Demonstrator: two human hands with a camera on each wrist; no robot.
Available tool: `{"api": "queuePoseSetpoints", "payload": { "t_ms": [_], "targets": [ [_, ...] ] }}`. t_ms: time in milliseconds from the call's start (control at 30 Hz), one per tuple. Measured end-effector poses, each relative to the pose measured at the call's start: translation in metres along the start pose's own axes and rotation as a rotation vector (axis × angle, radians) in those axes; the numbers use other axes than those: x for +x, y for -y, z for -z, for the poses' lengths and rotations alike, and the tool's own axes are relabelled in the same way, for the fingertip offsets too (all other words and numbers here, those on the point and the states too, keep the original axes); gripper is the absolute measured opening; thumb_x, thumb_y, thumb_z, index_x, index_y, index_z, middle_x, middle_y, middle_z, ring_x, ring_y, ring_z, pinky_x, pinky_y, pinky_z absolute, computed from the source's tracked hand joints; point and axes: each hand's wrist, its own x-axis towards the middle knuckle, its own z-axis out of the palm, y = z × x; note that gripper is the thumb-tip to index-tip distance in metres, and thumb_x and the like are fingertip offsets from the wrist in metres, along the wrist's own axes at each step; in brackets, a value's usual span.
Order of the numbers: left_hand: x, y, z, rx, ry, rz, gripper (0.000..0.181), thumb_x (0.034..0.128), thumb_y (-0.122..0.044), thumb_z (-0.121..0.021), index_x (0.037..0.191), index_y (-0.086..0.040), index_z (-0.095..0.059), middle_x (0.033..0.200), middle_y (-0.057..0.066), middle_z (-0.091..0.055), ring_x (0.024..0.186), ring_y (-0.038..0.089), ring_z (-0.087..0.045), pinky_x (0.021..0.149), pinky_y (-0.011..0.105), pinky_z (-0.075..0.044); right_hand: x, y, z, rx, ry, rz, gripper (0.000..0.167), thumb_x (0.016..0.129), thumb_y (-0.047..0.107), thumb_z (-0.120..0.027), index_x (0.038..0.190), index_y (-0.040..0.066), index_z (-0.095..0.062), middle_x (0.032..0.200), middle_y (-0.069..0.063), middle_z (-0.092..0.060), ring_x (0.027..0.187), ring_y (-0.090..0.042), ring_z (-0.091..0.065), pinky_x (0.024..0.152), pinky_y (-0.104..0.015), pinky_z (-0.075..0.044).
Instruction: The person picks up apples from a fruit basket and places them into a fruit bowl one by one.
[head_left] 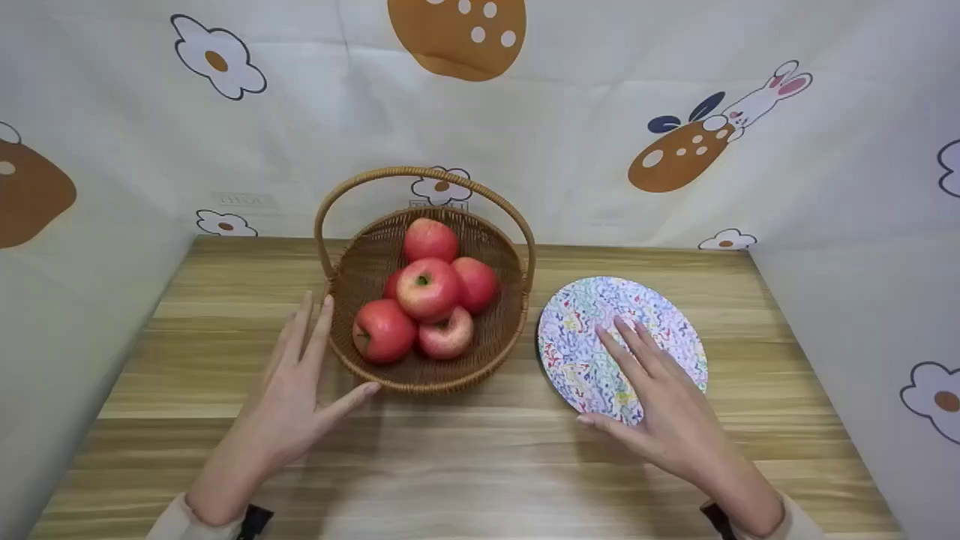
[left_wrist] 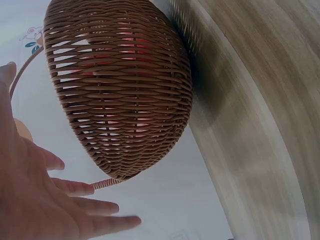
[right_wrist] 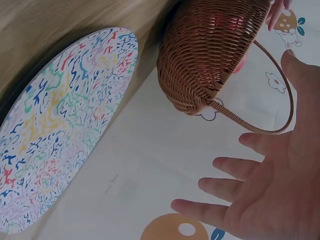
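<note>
A brown wicker basket with an arched handle stands on the table, holding several red apples. My left hand is beside its left front side, fingers spread and thumb near the front rim; whether it touches the basket I cannot tell. In the left wrist view the woven side of the basket fills the upper middle. Over a round plate-like disc with a multicoloured squiggle pattern, to the basket's right, hovers my right hand, fingers extended and holding nothing. The right wrist view shows the disc below that palm.
The wood-grain table extends in front of the basket and disc. A pale cloth printed with flowers, carrots and a rabbit encloses the back and both sides. The basket's handle rises high above the apples.
</note>
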Motion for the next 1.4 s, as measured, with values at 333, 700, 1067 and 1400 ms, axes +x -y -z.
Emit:
{"api": "queuePoseSetpoints", "payload": {
  "t_ms": [333,700,1067,1400],
  "targets": [
    [0.005,0.007,-0.001,-0.054,-0.017,-0.002,0.107,0.0961,-0.058,-0.069,0.171,-0.013,-0.008,0.177,0.018,-0.004,0.158,0.049,-0.015,0.120,0.073,-0.024,0.010,0.007,-0.005,0.082,-0.036,0.047,0.100,0.084,0.056,-0.084,0.164,0.017,-0.040,0.166,-0.015,-0.042,0.151,-0.044,-0.039,0.115,-0.066,-0.040],
    [0.015,0.006,-0.007,-0.116,-0.037,0.030,0.103,0.0998,-0.056,-0.065,0.171,-0.010,-0.008,0.177,0.017,-0.008,0.158,0.047,-0.017,0.123,0.070,-0.022,0.017,0.018,-0.010,0.120,-0.066,0.051,0.089,0.088,0.054,-0.080,0.160,0.015,-0.047,0.160,-0.013,-0.050,0.140,-0.039,-0.054,0.106,-0.060,-0.051],
    [0.021,0.010,-0.012,-0.229,-0.089,0.039,0.092,0.1031,-0.046,-0.065,0.169,-0.005,-0.016,0.173,0.022,-0.016,0.157,0.046,-0.022,0.124,0.066,-0.023,0.022,0.022,-0.017,0.191,-0.102,0.066,0.085,0.086,0.046,-0.084,0.156,0.009,-0.052,0.158,-0.014,-0.053,0.138,-0.038,-0.056,0.111,-0.057,-0.048],
    [0.027,0.012,-0.014,-0.284,-0.155,0.050,0.086,0.1054,-0.040,-0.062,0.167,0.001,-0.019,0.170,0.026,-0.024,0.156,0.045,-0.024,0.126,0.064,-0.021,0.028,0.027,-0.021,0.209,-0.111,0.064,0.082,0.087,0.046,-0.084,0.155,0.010,-0.054,0.155,-0.014,-0.056,0.138,-0.036,-0.056,0.113,-0.055,-0.047]
  ]
}}
